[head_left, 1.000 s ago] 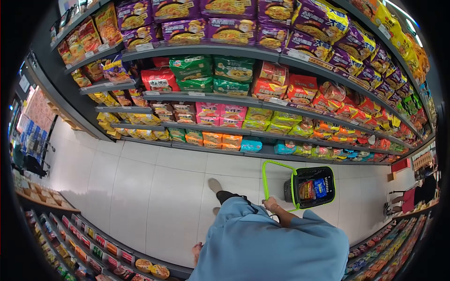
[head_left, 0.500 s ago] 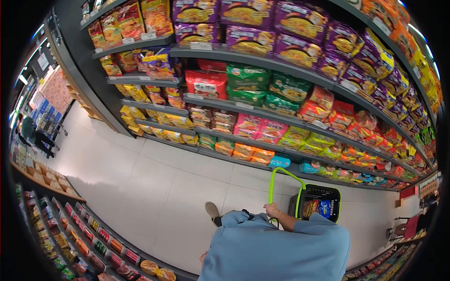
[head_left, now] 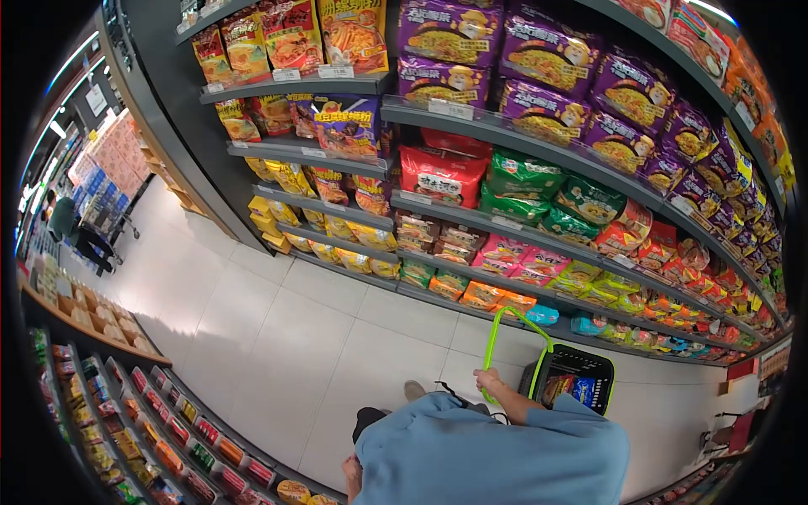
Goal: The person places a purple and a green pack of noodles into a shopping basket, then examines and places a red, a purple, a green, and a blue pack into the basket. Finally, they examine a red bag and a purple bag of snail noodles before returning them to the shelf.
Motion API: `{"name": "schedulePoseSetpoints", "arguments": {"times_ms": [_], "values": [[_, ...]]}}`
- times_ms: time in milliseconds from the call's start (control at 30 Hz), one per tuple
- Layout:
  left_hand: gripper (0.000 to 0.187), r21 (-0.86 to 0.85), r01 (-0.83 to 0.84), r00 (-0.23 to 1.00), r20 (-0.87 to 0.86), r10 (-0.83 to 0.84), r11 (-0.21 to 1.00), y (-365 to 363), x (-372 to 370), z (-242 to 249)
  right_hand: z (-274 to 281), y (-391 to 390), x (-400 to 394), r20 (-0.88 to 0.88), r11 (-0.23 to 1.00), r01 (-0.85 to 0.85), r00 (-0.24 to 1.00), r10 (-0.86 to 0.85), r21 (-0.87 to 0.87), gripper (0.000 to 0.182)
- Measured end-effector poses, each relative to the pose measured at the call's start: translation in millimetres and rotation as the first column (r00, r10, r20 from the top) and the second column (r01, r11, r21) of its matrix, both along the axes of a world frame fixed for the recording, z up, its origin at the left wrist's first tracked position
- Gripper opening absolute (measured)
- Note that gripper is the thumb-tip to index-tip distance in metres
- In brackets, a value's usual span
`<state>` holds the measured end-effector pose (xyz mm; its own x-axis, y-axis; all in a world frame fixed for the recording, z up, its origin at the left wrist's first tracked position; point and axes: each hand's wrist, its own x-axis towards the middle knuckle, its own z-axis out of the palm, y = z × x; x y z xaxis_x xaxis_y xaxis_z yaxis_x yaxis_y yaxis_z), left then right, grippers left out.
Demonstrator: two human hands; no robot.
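My right hand is closed around the green handle of a black wheeled basket. Inside the basket lie a blue packet and a red and yellow packet. Low at my other side hangs my left hand, partly cut off by my blue shirt; its fingers are too small to read. In front stands a shelf of bagged noodles, with purple packs on upper levels and a red pack below them.
Tiled floor runs between the shelves. A lower rack of small packets stands at the left. A person bends beside a cart far left. More carts show at the far right.
The shelves have shifted right and appear larger in view. My left hand shows more beside the shirt. My right hand still holds the basket handle, and my feet have changed position.
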<state>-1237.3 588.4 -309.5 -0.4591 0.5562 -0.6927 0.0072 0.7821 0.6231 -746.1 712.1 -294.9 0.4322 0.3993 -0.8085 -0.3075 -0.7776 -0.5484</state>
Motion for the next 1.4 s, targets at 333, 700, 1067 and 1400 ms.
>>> {"name": "schedulePoseSetpoints", "arguments": {"times_ms": [333, 700, 1067, 1400], "values": [[0.026, -0.143, 0.287, 0.955, -0.03, -0.294, 0.947, 100.7, -104.9, -87.4, -11.9, 75.5, -78.0, 0.072, 0.994, -0.113, 0.991, 0.113, -0.007, 0.017], [0.033, -0.086, 0.086, 0.963, 0.262, -0.061, 0.993, 270.2, -225.5, 16.1, -47.6, 163.2, -160.3, 0.391, 1.0, -0.027, 0.92, 0.03, -0.012, 0.014], [0.033, -0.134, 0.278, 0.938, 0.249, -0.24, 0.951, 340.0, -290.7, -28.6, -33.7, 243.2, -231.6, 0.35, 0.999, -0.022, 0.937, 0.005, 0.045, 0.017], [0.037, -0.169, 0.418, 0.9, -0.06, -0.433, 0.893, 451.4, -258.4, 40.9, -55.5, 334.6, -280.3, 0.245, 0.977, -0.212, 0.946, 0.211, -0.021, 0.014]]}}
